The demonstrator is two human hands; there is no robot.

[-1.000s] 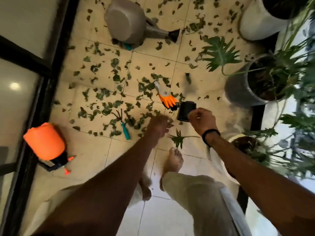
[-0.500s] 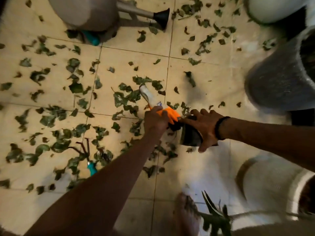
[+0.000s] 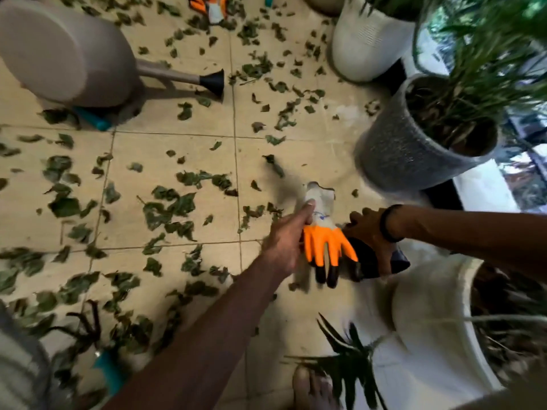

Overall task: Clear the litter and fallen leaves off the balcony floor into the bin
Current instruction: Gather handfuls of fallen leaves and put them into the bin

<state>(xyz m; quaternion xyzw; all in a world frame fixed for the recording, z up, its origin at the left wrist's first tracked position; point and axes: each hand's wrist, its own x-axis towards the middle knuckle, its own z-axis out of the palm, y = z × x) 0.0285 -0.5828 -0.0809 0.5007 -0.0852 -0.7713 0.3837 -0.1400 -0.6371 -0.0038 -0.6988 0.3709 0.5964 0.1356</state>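
From the head camera I see the left hand (image 3: pixel 285 236) holding an orange-fingered glove (image 3: pixel 324 232) by its pale cuff, thumb laid along the cuff, the glove's black-tipped fingers pointing back toward me. Just right of the glove, the right hand (image 3: pixel 368 229), a dark band at its wrist, curls its fingers over a small black pot (image 3: pixel 376 263), which sits partly under the glove's fingertips. Green leaves (image 3: pixel 171 202) lie scattered over the beige tiled floor (image 3: pixel 310 149), thickest left of the glove and well clear of both hands; a few lie close by the left hand's knuckles. Beyond the glove, a grey watering can (image 3: pixel 68 54) lies on its side, spout toward the planters. A grey planter (image 3: pixel 414 143) stands right of and beyond the glove, a white planter (image 3: pixel 367 42) farther off. A second glove (image 3: pixel 211 7) lies at the far edge. A hand rake (image 3: pixel 88 324) lies blurred among leaves, near left of the glove. I cannot pick out a bin.
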